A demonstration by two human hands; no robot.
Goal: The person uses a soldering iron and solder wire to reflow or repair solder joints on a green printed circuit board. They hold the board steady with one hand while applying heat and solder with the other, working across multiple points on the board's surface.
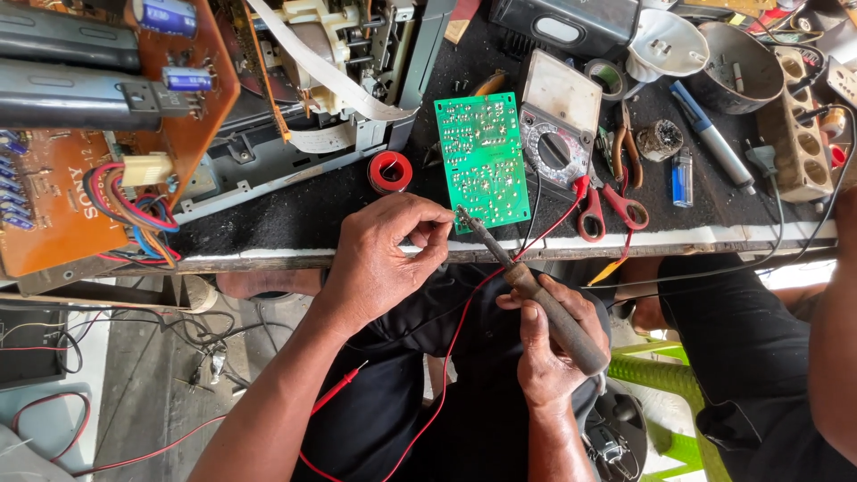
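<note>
A green circuit board [483, 161] lies solder side up near the front edge of the black workbench [295, 214]. My right hand [549, 344] grips the brown wooden handle of a soldering iron [527, 284], whose tip touches the board's lower left corner. My left hand [384, 254] hovers just left of that tip, thumb and forefinger pinched together, probably on thin solder wire that I cannot make out. A red spool [390, 171] sits behind my left hand.
An analog multimeter [555, 116] lies right of the board with red and black leads trailing down. Red-handled scissors [607, 210], pliers, a blue lighter [681, 177], a pen and bowls lie further right. An opened device chassis with orange boards [107, 134] fills the left. Another person's arm [839, 339] is at right.
</note>
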